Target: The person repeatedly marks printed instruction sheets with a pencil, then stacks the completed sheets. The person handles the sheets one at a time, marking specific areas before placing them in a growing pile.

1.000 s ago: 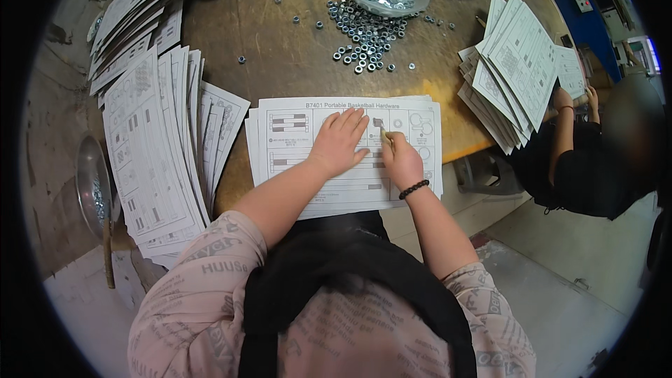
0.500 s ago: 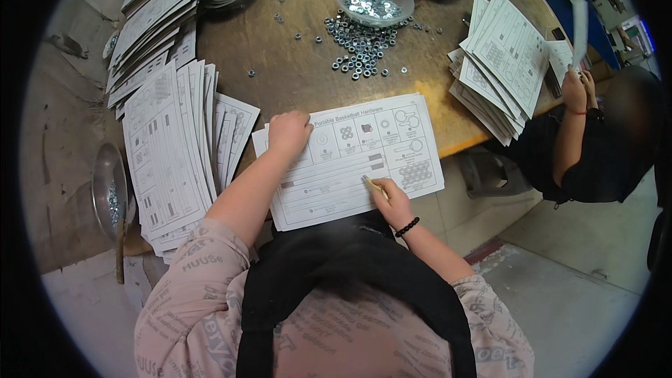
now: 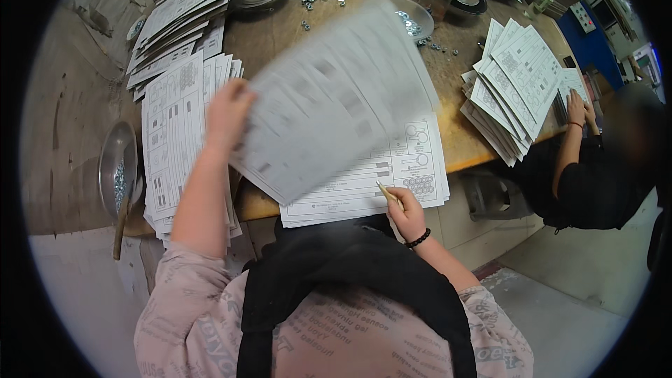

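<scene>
the left hand (image 3: 229, 115) has its fingers closed on the left edge of a blurred sheet (image 3: 329, 98), tilted over the paper stack (image 3: 350, 204) at the tabletop's (image 3: 465, 147) near edge. the right hand's (image 3: 408, 215) fingers close around a slim pen-like tool (image 3: 388, 194).

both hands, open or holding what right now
Left hand: closed on the edge of a printed sheet.
Right hand: closed on a slim pen-like tool.
</scene>
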Tool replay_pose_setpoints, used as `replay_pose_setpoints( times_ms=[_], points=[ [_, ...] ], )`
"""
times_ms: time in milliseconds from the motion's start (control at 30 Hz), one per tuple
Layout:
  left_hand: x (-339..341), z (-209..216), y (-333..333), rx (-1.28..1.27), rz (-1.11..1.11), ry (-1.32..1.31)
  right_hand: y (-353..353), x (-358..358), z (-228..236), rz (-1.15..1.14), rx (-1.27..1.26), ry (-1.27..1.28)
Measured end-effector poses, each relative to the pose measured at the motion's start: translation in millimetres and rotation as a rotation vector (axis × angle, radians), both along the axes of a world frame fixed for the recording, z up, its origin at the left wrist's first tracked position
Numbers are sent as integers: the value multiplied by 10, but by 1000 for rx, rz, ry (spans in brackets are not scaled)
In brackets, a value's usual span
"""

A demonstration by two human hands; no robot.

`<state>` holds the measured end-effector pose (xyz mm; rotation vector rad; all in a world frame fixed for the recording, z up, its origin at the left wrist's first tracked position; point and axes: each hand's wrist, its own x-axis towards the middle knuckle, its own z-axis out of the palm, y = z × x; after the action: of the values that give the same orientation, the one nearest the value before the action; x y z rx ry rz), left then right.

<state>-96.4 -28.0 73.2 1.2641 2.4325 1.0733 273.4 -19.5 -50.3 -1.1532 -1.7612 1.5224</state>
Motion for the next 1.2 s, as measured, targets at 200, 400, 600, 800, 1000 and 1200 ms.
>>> replay_pose_setpoints(
  times_ms=[200, 400, 600, 800, 1000, 1200],
  points=[
    [-1704, 86, -1583, 157, 647, 202, 156, -127, 73, 52, 122, -102],
    [-1707, -201, -2309, -450, 825, 380, 270, -188, 47, 97, 97, -194],
    [-6, -554, -627, 44, 86, 155, 685, -409, 73, 83, 125, -328],
    [1404, -1281, 307, -192, -606, 281, 942, -785, 133, 12, 225, -541],
    [1518, -1545, 353, -204, -692, 344, 955, -812, -54, 108, 389, -695],
    [1516, -1574, 356, -194, -681, 340, 959, -908, -65, 228, 493, -867]
  ],
)
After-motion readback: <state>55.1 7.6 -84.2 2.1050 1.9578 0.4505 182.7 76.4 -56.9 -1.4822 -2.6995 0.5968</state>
